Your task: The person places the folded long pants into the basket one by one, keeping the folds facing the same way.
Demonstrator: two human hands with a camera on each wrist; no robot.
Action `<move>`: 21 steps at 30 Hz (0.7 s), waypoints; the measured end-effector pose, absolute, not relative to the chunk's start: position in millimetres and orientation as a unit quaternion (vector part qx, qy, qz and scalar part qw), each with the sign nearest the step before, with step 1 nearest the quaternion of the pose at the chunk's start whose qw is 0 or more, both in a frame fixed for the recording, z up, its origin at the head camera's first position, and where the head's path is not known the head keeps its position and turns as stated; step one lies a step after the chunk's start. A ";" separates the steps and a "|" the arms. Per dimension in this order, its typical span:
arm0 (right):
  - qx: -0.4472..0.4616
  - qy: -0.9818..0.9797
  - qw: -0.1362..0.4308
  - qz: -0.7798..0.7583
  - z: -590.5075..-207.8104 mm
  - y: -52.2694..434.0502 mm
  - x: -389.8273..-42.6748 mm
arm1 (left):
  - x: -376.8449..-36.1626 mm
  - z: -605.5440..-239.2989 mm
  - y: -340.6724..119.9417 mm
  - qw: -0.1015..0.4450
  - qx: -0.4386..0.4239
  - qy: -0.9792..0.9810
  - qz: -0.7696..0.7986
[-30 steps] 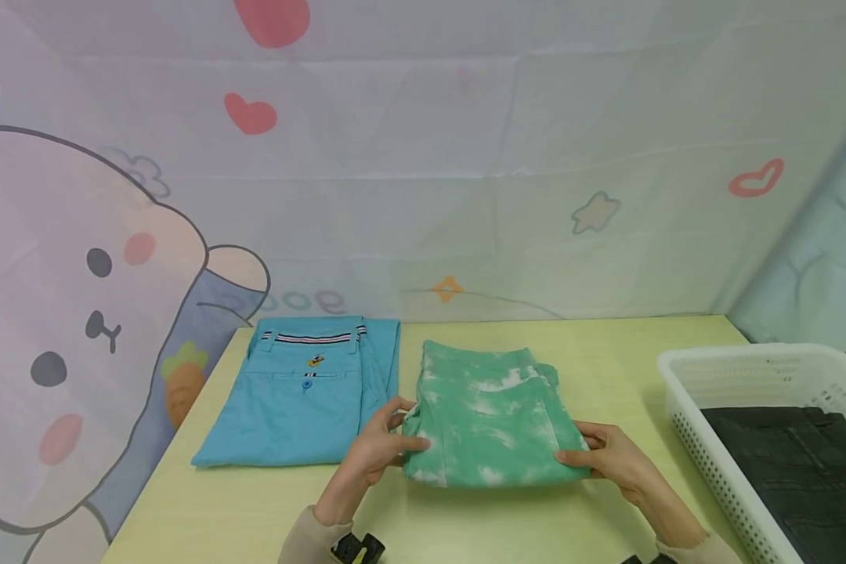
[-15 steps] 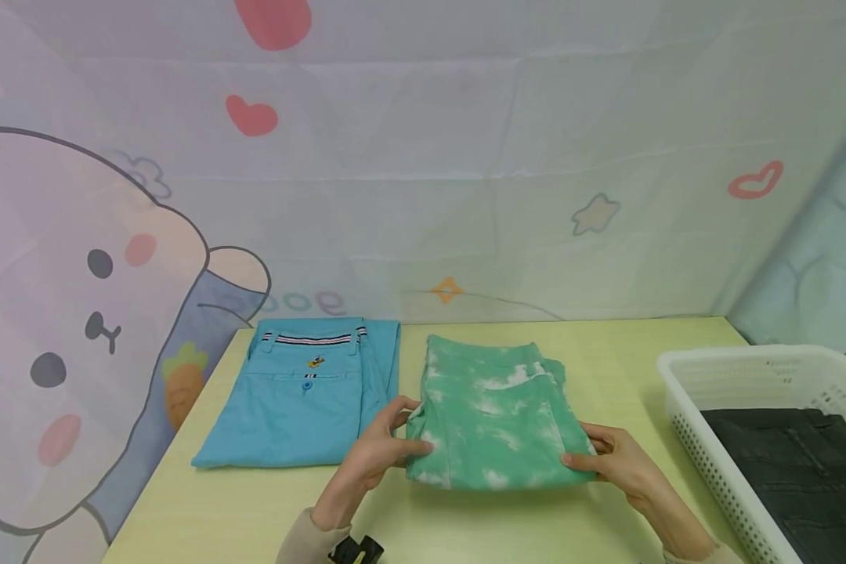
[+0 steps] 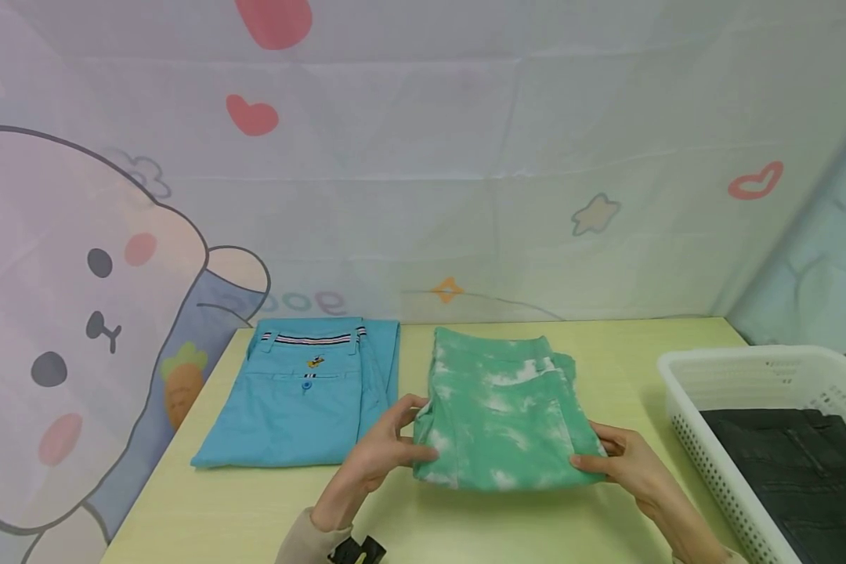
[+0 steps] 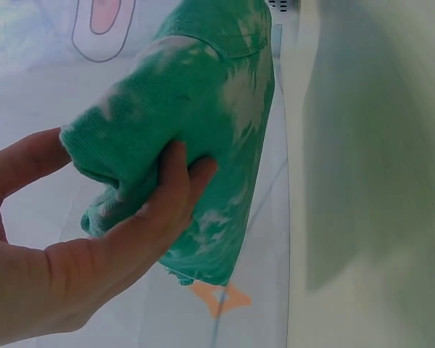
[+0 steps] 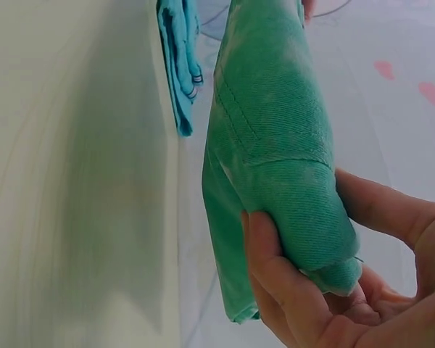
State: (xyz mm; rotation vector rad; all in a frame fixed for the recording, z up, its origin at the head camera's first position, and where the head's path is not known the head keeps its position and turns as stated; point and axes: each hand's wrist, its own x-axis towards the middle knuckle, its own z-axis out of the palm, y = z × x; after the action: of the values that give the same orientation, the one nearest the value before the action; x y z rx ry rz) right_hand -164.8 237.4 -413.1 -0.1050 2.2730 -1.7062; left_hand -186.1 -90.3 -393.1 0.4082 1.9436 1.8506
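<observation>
Folded green tie-dye pants [image 3: 500, 415] with white blotches are held between both hands above the table, near its middle. My left hand [image 3: 388, 446] pinches their left front corner, thumb on top and fingers beneath. At the right front corner my right hand [image 3: 630, 466] grips the fold the same way. In the left wrist view the left fingers [image 4: 175, 181] press the underside of the green cloth [image 4: 203, 109]. The right wrist view has the right fingers [image 5: 275, 261] under the rolled edge, with a gap between cloth and tabletop.
Folded blue pants [image 3: 292, 399] with a striped waistband lie on the yellow table [image 3: 254, 509] to the left. A white plastic basket [image 3: 705, 462] at the right contains folded black pants [image 3: 797, 462]. Behind the table hangs a printed backdrop [image 3: 465, 196] with hearts and a cartoon animal.
Both hands have carried the green pants slightly to the right, and the far edge of the pants appears higher. The blue pants and the basket stay where they were.
</observation>
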 end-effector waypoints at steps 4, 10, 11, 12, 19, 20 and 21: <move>-0.026 0.793 0.144 -0.592 -410.3 238.6 -162.6 | -185.0 -392.2 -88.7 0.209 0.156 0.698 0.667; -0.004 0.796 0.132 -0.590 -405.5 239.8 -159.6 | -183.3 -392.3 -86.0 0.199 0.179 0.685 0.677; -0.004 0.797 0.130 -0.590 -404.6 240.3 -159.3 | -183.2 -392.4 -85.6 0.199 0.181 0.682 0.680; -0.003 0.798 0.128 -0.589 -403.6 240.9 -158.9 | -183.2 -392.5 -85.3 0.198 0.182 0.680 0.682; 0.022 0.817 0.113 -0.566 -397.0 244.6 -153.2 | -182.7 -391.3 -82.0 0.197 0.187 0.670 0.691; 0.028 0.820 0.112 -0.561 -395.9 245.1 -152.2 | -182.4 -390.9 -81.4 0.196 0.188 0.670 0.691; 0.033 0.823 0.111 -0.557 -394.9 245.7 -151.3 | -182.2 -390.6 -81.0 0.196 0.190 0.670 0.691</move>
State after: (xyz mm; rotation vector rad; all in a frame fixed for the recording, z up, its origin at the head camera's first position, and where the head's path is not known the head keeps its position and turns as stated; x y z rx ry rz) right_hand -151.3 245.7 -394.9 0.0982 2.4161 -1.6357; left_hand -182.2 -81.0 -390.6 0.5312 1.8768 1.9344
